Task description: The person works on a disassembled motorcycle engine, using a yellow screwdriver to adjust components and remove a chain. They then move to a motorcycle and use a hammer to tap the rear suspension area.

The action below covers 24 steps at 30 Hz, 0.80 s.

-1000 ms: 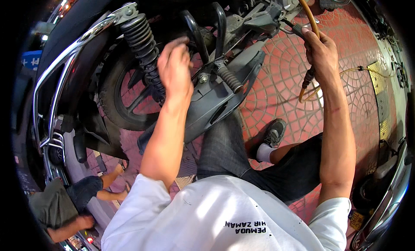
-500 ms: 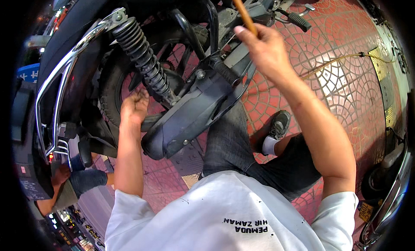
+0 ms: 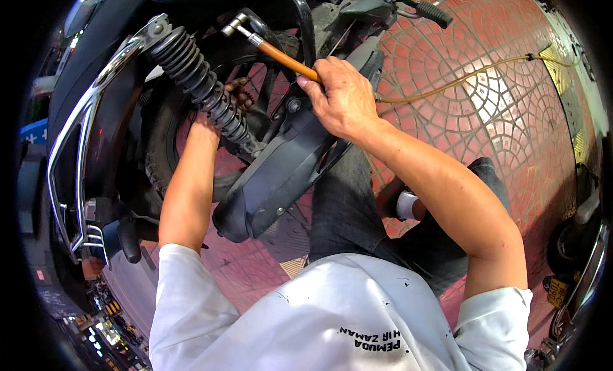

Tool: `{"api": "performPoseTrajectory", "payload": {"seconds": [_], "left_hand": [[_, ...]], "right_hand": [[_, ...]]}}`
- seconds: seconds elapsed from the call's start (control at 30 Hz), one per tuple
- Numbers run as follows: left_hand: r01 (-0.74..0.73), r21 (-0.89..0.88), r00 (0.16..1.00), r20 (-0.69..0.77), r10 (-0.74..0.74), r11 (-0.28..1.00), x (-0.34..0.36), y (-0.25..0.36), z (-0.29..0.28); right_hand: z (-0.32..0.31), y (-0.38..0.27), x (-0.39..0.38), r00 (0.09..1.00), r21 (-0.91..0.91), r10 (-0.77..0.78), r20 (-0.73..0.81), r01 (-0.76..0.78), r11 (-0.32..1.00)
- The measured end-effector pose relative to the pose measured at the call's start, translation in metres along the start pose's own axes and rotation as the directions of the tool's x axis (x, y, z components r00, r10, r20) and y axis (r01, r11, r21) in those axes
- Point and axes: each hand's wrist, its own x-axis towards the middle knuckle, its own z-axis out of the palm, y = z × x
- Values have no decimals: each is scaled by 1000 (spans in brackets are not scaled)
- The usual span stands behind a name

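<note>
My right hand [image 3: 345, 98] is closed around an orange air hose [image 3: 288, 62], its thumb pressed along it. The hose ends in a metal air chuck [image 3: 237, 25] with a short cross head, held above the rear wheel and apart from it. My left hand [image 3: 238, 94] reaches behind the coil-spring shock absorber [image 3: 191, 71] of a scooter, in among the spokes of the rear wheel [image 3: 159, 151]. Its fingers look apart, with nothing visible in them; the spring hides its palm. Below both hands lies the dark drive-case cover [image 3: 265, 173].
The yellowish hose [image 3: 472, 82] trails right over red patterned paving [image 3: 440, 135]. A chrome grab rail [image 3: 83, 122] curves along the scooter's left side. A footpeg [image 3: 434, 13] juts out at the top right. Another vehicle with a yellow plate [image 3: 557, 292] stands at the right edge.
My right hand has come left and down with the hose, bringing the metal chuck into view over the wheel. My left hand has moved forward, behind the shock absorber.
</note>
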Motion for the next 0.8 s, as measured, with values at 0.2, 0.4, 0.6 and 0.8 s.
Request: {"api": "performPoseTrajectory", "payload": {"seconds": [0.2,0.4,0.6,0.8], "left_hand": [[-37,4,999,-23,38,999,23,-2,11],[-27,17,1000,-7,27,999,31,3,7],[-207,-34,978,0,207,978,46,-5,-1],[-159,-2,987,-17,159,987,47,-1,-2]], "right_hand": [[2,2,1,1000,-34,1,-8,-1,999],[4,4,1,1000,-53,-3,-11,2,999],[4,3,1,1000,-62,-6,1,6,998],[5,1,1,1000,-51,-22,1,22,998]]}}
